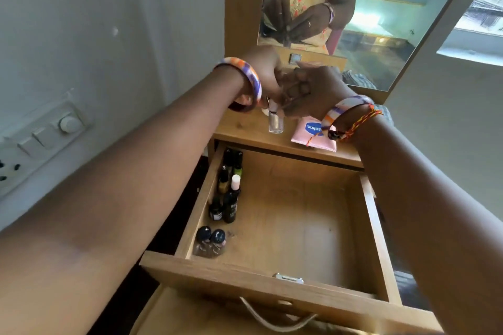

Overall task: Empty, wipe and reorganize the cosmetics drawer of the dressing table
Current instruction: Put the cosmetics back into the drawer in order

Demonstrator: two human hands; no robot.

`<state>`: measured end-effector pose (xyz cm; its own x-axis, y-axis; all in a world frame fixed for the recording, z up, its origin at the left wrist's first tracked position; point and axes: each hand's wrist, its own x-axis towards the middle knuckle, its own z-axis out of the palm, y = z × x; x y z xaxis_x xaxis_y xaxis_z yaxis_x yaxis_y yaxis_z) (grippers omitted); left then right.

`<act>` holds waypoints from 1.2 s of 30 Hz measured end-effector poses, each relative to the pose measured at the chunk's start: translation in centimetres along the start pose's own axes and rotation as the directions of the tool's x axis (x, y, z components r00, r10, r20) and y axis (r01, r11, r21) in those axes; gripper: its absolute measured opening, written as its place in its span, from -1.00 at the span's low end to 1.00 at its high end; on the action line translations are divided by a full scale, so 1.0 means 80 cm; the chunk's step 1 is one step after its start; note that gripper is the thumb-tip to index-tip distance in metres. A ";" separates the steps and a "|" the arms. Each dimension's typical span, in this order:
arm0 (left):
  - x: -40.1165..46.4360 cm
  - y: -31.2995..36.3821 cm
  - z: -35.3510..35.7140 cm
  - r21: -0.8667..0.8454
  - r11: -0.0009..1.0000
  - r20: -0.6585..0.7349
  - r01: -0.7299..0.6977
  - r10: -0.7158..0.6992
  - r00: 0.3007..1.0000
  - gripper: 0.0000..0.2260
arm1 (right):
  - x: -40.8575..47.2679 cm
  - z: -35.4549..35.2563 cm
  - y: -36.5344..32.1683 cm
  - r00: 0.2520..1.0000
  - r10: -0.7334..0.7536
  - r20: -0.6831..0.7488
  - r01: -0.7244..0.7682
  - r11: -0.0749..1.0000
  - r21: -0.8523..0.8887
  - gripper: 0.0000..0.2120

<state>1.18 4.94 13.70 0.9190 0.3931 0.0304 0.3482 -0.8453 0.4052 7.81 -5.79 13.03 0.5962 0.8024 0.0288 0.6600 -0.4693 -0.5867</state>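
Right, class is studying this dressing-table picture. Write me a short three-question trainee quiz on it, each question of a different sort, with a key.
1. True or false: the small bottles in the open drawer stand along its right wall.
2. Where does the pink Vaseline sachet lie? A) in the drawer B) on the tabletop C) on the floor
3. Fill in: the left hand and right hand meet above the ____, over a clear bottle standing there.

Key
1. False: they stand along the left wall.
2. B
3. tabletop
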 end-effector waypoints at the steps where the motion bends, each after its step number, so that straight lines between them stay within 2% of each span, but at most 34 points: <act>1: -0.007 -0.002 -0.007 -0.041 0.999 0.052 0.001 0.001 0.999 -0.82 | -0.010 0.002 -0.007 1.000 0.021 0.021 -0.020 0.999 -0.028 -0.55; 3: -0.022 -0.012 -0.006 -0.092 0.996 0.122 0.019 -0.008 0.993 -0.82 | -0.025 0.012 -0.011 0.995 0.020 0.102 -0.017 0.999 -0.027 -0.52; 5: -0.042 -0.021 0.004 -0.200 0.978 0.248 0.066 -0.015 0.969 -0.84 | -0.039 0.031 -0.012 0.987 0.030 0.157 -0.015 0.996 -0.091 -0.49; 7: -0.059 -0.028 0.019 -0.313 0.942 0.313 0.122 -0.019 0.949 -0.83 | -0.053 0.051 -0.006 0.977 0.057 0.203 -0.028 0.989 -0.144 -0.48; 10: -0.081 -0.037 0.050 -0.393 0.892 0.402 0.224 -0.053 0.914 -0.91 | -0.073 0.082 0.011 0.973 0.074 0.218 -0.042 0.988 -0.150 -0.69; 13: -0.097 -0.051 0.072 -0.372 0.876 0.455 0.308 -0.117 0.883 -0.87 | -0.092 0.119 0.026 0.961 0.086 0.261 -0.050 0.989 -0.143 -0.75; 17: -0.112 -0.075 0.084 -0.318 0.877 0.427 0.361 -0.207 0.880 -0.85 | -0.112 0.158 0.039 0.953 0.029 0.303 0.032 0.980 -0.195 -0.72; 21: -0.122 -0.093 0.091 -0.297 0.874 0.386 0.385 -0.259 0.885 -0.87 | -0.117 0.181 0.040 0.965 -0.026 0.261 0.089 0.969 -0.232 -0.75; 28: -0.120 -0.105 0.090 -0.240 0.908 0.293 0.345 -0.271 0.917 -0.85 | -0.111 0.193 0.017 0.948 -0.204 0.246 0.296 0.848 -0.439 -0.71; 36: -0.118 -0.118 0.090 -0.191 0.917 0.282 0.350 -0.290 0.914 -0.82 | -0.108 0.198 0.012 0.930 -0.237 0.282 0.356 0.775 -0.522 -0.70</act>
<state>-9.47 6.61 3.04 0.7915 0.5027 -0.3476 0.6057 -0.5688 0.5565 -3.96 -7.31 -0.56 0.2686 0.9612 -0.0628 0.9625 -0.2704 -0.0222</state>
